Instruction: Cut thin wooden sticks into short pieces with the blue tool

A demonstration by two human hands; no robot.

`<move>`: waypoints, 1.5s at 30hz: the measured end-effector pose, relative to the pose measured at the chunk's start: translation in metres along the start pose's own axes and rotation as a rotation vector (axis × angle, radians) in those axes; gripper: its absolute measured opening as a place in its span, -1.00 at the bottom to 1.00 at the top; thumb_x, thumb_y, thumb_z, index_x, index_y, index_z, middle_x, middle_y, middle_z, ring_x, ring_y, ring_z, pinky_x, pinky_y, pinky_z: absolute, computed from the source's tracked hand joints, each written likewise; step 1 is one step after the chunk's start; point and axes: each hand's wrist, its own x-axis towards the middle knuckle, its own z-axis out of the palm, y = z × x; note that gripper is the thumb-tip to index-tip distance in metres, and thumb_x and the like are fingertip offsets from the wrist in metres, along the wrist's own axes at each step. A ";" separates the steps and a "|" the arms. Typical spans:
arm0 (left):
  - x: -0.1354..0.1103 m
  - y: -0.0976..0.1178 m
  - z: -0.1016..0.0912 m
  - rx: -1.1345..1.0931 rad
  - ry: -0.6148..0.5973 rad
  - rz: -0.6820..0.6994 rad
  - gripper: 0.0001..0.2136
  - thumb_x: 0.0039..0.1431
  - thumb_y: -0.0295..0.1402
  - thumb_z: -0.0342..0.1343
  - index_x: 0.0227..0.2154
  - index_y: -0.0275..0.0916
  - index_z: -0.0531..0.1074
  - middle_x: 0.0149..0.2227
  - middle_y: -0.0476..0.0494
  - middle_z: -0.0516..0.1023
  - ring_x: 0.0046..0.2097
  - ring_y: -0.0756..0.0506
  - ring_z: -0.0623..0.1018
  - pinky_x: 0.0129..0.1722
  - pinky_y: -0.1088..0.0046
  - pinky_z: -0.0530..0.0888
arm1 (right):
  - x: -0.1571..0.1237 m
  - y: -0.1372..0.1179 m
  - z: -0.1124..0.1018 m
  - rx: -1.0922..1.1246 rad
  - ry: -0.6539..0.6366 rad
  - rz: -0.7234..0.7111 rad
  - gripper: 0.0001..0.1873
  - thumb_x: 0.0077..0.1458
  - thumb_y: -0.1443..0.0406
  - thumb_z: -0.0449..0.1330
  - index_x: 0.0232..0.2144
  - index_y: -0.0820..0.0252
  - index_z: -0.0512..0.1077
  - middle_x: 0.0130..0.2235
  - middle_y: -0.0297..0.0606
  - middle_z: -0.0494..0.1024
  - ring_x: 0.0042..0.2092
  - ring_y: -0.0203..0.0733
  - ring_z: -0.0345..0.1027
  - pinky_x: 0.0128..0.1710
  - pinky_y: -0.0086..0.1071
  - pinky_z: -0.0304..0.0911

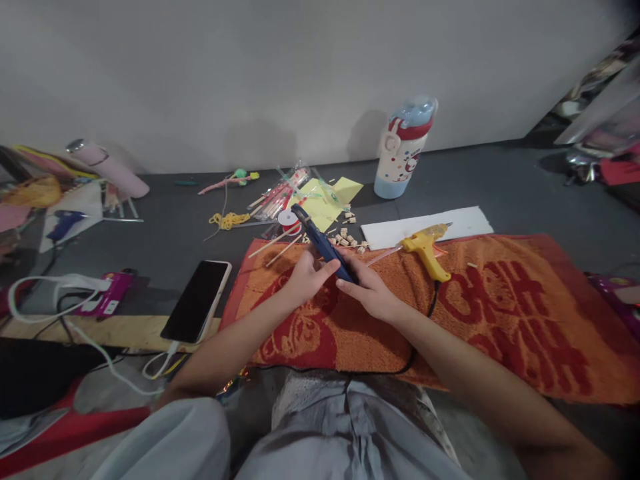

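Observation:
My left hand and my right hand meet over the orange towel and both grip a dark blue tool that looks like a utility knife. Its tip points away to the upper left. Fingers of both hands are curled around its lower end. A yellow glue gun lies on the towel just right of my right hand, its black cord trailing toward me. Thin wooden sticks and several small wooden pieces lie just beyond the tool.
A phone on a white cable lies left of the towel. A white sheet, yellow paper, a water bottle, yellow cord and a packet of sticks sit near the wall. A blue glue gun lies far left.

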 end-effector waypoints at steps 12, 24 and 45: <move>0.004 0.021 -0.030 0.923 0.324 0.465 -0.82 0.24 -0.20 -0.03 -0.27 -0.23 0.25 -0.25 -0.22 0.41 -0.18 -0.12 0.45 -0.12 0.23 0.41 | 0.001 -0.001 -0.006 -0.082 0.141 0.040 -0.37 0.14 0.03 0.12 0.14 0.27 0.19 0.15 0.03 0.35 0.17 0.10 0.21 0.20 0.00 0.03; 0.020 0.011 -0.073 1.382 0.291 0.392 -0.81 0.19 -0.39 -0.11 -0.47 -0.22 0.34 -0.47 -0.16 0.46 -0.38 -0.09 0.47 -0.40 0.41 0.25 | -0.005 -0.014 -0.007 -0.067 -0.070 0.072 -0.43 0.14 0.05 0.15 0.11 0.23 0.30 0.08 -0.09 0.44 0.08 0.08 0.31 0.13 -0.07 0.14; 0.022 0.019 -0.078 1.410 0.204 0.471 -0.80 0.15 -0.40 -0.10 -0.45 -0.22 0.42 -0.44 -0.16 0.52 -0.37 -0.09 0.50 -0.41 0.42 0.26 | -0.003 -0.014 -0.011 0.053 -0.127 0.127 -0.51 0.12 0.05 0.17 0.03 0.18 0.36 0.02 -0.17 0.48 0.04 0.01 0.32 0.11 -0.09 0.18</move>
